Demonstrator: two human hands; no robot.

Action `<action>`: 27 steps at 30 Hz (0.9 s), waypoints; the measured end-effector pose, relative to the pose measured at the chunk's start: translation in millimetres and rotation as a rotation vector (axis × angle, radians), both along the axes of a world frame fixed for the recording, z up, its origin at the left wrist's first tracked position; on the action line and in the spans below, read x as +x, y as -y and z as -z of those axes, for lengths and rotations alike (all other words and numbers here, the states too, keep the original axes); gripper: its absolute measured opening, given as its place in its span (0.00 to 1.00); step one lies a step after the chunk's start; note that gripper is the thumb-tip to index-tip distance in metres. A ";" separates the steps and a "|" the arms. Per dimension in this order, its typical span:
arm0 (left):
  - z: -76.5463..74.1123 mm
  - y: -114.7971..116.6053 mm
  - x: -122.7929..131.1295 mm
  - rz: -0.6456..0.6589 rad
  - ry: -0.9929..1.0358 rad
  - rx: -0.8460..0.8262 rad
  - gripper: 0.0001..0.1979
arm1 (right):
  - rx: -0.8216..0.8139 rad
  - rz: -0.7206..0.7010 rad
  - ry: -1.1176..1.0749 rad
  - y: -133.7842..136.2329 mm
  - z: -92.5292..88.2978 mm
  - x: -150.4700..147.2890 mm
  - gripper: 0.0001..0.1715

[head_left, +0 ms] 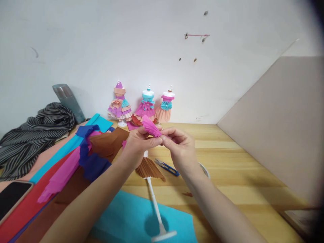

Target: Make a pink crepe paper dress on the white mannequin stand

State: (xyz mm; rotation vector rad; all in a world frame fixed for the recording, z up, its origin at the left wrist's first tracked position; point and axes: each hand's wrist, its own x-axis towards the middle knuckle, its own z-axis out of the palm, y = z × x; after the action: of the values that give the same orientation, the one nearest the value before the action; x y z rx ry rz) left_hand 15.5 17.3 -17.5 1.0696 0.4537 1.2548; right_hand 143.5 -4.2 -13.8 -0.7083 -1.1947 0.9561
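Observation:
A fan of pleated pink crepe paper [150, 126] is held up between my two hands, above the table. My left hand [141, 143] pinches its gathered lower end from the left. On the other side, my right hand [180, 145] grips the same narrow end with thumb and fingers, close against the left thumb. Below them lies a small white mannequin stand [155, 199] on its side, a pleated brown paper skirt [150, 169] around its body. My hands hide its upper part. Blue-handled thread snips [167, 167] rest beside the skirt.
Three mannequins in paper dresses [119, 108] stand by the wall. Coloured crepe paper [63, 168], a phone [12, 199], a striped cloth [37, 135] and a bottle [69, 103] are at left. A turquoise sheet [126, 216] lies in front. A tape roll [205, 170] is partly behind my right wrist.

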 end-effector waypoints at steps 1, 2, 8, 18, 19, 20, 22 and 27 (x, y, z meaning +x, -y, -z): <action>1.1 -0.9 -0.1 0.004 0.012 0.017 0.12 | -0.021 -0.019 -0.038 -0.2 0.9 -1.0 0.03; 1.9 -1.6 -0.4 0.006 0.019 0.030 0.10 | -0.052 -0.039 -0.079 -0.4 1.4 -2.0 0.04; 2.3 0.2 0.4 -0.066 0.034 0.031 0.09 | -0.237 -0.119 -0.224 -0.4 -3.3 -6.2 0.12; -3.9 3.7 -0.3 -0.158 0.003 -0.003 0.07 | -0.328 -0.218 -0.171 -1.9 -4.2 -2.1 0.15; -4.4 3.5 -0.6 -0.167 -0.013 -0.016 0.07 | -0.325 -0.212 -0.127 -2.8 -3.9 -0.8 0.14; -5.0 3.3 -0.8 -0.175 -0.030 -0.024 0.07 | -0.312 -0.195 -0.075 -3.5 -3.7 0.5 0.14; -6.4 3.1 -1.5 -0.185 -0.051 -0.034 0.08 | -0.261 -0.139 0.035 -4.3 -4.3 3.3 0.13; -12.7 0.7 -13.5 -0.100 -0.207 -0.087 0.10 | -0.153 -0.001 0.283 -3.5 -7.4 6.6 0.10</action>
State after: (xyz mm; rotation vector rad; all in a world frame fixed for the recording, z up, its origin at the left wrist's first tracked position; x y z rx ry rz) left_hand 2.0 16.7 -4.8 1.1185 0.7211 1.2047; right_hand 150.1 -0.7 -6.4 -0.9898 -1.3781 0.9773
